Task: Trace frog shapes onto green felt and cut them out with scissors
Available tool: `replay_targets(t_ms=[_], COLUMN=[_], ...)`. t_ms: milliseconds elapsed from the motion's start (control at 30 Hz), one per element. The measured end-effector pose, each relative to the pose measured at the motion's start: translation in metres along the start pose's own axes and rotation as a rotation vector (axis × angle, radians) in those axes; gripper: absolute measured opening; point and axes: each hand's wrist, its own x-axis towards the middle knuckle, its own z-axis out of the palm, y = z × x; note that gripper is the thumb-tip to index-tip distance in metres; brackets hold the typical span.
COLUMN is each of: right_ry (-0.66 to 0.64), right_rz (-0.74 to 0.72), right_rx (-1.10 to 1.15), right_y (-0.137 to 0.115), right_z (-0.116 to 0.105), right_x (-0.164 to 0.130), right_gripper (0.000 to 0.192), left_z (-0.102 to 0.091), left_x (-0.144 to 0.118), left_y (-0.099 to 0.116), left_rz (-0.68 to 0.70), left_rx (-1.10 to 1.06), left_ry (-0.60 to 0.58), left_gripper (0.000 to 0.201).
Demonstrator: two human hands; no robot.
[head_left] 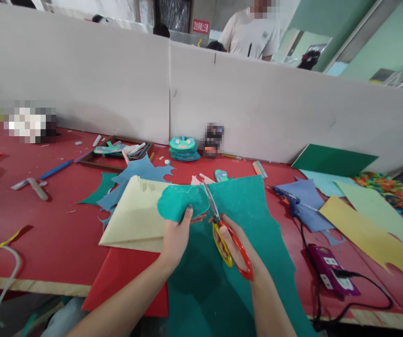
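My left hand (180, 234) grips a teal felt sheet (236, 290), thumb on top, by a rounded, partly cut shape (175, 201) at its upper left. In my right hand (236, 238) are scissors (234, 248) with one red and one yellow handle loop. Their blades point up and away, slightly apart, at the felt just right of the rounded shape. The large sheet hangs down over the front of the table. Under its left side lies a cream sheet (134, 210), with blue felt scraps (131, 182) behind it.
A stack of teal face-shaped pieces (183, 149) sits by the white partition (117, 89). At right are a blue glue gun (285, 196), a purple power strip (331, 271) with a black cord, and coloured felt sheets (373, 224). A person (250, 32) stands beyond the partition.
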Motion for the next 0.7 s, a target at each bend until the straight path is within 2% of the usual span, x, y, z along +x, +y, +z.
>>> replay_targets(t_ms=[200, 567, 700], right_ry=[-0.005, 0.002, -0.007], right_rz=[-0.032, -0.053, -0.075], right_rx=[-0.012, -0.039, -0.053], right_y=[0.002, 0.007, 0.008], right_z=[-0.002, -0.005, -0.006], right_x=[-0.001, 0.000, -0.001], right_gripper=[0.049, 0.045, 0.044], left_z=[-0.002, -0.009, -0.012], left_x=[0.002, 0.007, 0.009], left_y=[0.002, 0.002, 0.002], left_rz=[0.003, -0.017, -0.004], left_rx=[0.036, 0.063, 0.105], left_ry=[0.017, -0.021, 0.006], left_gripper=[0.043, 0.038, 0.038])
